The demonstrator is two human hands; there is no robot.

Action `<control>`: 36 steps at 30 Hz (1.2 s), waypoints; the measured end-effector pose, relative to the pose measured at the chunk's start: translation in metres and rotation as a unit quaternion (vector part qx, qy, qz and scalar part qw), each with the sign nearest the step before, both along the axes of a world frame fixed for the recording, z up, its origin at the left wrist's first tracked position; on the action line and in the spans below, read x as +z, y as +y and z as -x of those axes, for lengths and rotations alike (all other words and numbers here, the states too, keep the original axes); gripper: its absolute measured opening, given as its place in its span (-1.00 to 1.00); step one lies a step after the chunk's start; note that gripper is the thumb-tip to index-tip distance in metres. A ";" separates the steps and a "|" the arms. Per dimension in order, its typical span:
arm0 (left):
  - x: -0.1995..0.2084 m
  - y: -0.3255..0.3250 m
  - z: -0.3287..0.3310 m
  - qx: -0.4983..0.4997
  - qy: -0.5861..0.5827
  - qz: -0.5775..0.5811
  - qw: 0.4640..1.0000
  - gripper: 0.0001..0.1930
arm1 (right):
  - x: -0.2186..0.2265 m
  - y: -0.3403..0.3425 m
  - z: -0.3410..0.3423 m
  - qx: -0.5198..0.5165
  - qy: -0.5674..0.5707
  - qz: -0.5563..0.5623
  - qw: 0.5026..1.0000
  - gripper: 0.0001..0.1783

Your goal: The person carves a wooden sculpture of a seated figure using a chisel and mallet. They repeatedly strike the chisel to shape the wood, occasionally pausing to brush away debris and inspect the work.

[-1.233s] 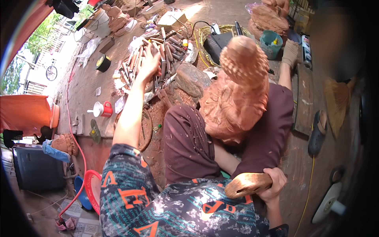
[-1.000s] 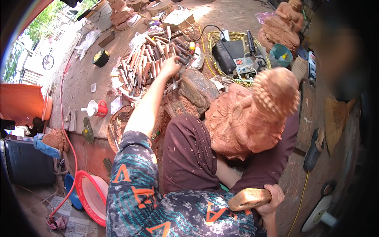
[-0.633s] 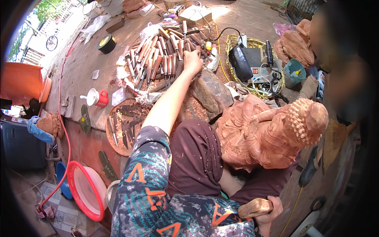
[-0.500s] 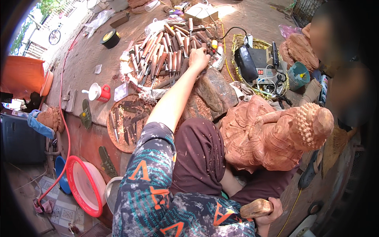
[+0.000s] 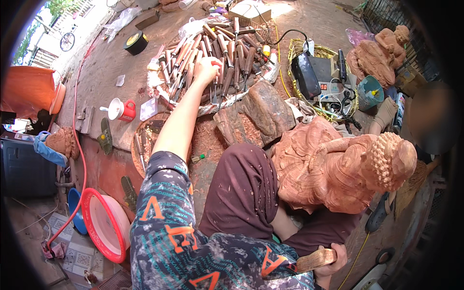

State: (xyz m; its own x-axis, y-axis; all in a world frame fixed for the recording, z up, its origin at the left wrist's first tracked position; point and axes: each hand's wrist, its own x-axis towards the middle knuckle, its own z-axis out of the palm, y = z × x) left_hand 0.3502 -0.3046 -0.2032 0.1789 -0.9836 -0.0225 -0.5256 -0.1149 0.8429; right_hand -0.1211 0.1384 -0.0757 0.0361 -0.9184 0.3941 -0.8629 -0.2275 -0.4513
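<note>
My left hand (image 5: 207, 70) reaches into a heap of chisels (image 5: 232, 55) with wooden handles. Its fingers bend down over the handles; what they grip, if anything, is hidden. By my lap, my right hand (image 5: 334, 261) is closed around a wooden mallet (image 5: 313, 261). A reddish-brown carved wooden statue (image 5: 324, 169) of a seated figure lies tilted across my legs, its knobbly-haired head toward the right. Between the chisels and my knee sits a rough block (image 5: 268, 108). Partly behind my left forearm is a round board (image 5: 137, 153) with small blades on it.
At right stand a yellow basket (image 5: 292, 53) of electrical gear and a teal bucket (image 5: 369, 94), near a blurred person. Other carvings (image 5: 374, 63) lie beyond. Left are a red mug (image 5: 126, 112), black tape roll (image 5: 136, 43), pink basin (image 5: 104, 222) and red hose (image 5: 77, 121).
My left hand has moved left across the chisel heap, uncovering handles on its right side. My right hand still holds the mallet. The person at right has shifted, revealing another carving.
</note>
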 end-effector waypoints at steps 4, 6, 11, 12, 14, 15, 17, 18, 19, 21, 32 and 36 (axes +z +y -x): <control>0.001 0.001 0.022 -0.029 -0.345 0.097 0.933 -0.84 | 0.003 -0.002 -0.001 0.000 0.005 0.000 1.000 -0.61; 0.004 0.002 0.029 -0.024 -0.396 0.086 0.914 -0.85 | 0.006 -0.003 -0.004 0.001 0.016 0.004 1.000 -0.63; 0.008 0.003 0.019 0.009 -0.427 0.038 0.903 -0.84 | 0.001 -0.002 -0.004 -0.001 0.002 0.011 1.000 -0.63; 0.007 0.003 0.016 0.010 -0.431 0.052 0.901 -0.83 | 0.000 0.000 -0.004 -0.007 -0.002 0.008 1.000 -0.62; 0.004 0.002 0.013 0.011 -0.434 0.079 0.897 -0.82 | -0.002 0.003 -0.001 -0.018 -0.006 0.002 1.000 -0.61; 0.003 0.001 0.012 0.005 -0.423 0.072 0.903 -0.81 | -0.002 0.004 0.001 -0.013 -0.011 0.000 1.000 -0.61; 0.009 0.001 0.025 -0.008 -0.398 0.056 0.916 -0.80 | -0.003 0.005 0.002 -0.007 -0.017 -0.005 1.000 -0.62; 0.012 -0.001 0.035 -0.024 -0.430 0.015 0.902 -0.77 | -0.003 0.005 0.002 -0.008 -0.014 -0.006 1.000 -0.62; 0.009 -0.004 0.037 -0.017 -0.463 -0.005 0.886 -0.76 | -0.001 0.004 0.001 -0.006 -0.011 -0.006 1.000 -0.62; 0.005 -0.012 0.039 -0.005 -0.527 -0.045 0.848 -0.73 | 0.001 0.003 0.002 -0.003 -0.007 -0.009 1.000 -0.61; 0.016 -0.018 0.056 0.060 -0.459 -0.139 0.875 -0.69 | 0.002 0.003 -0.002 -0.012 -0.016 -0.004 1.000 -0.62; 0.019 -0.029 0.050 0.125 -0.333 -0.166 0.920 -0.54 | 0.006 0.000 -0.003 -0.002 -0.006 -0.005 1.000 -0.62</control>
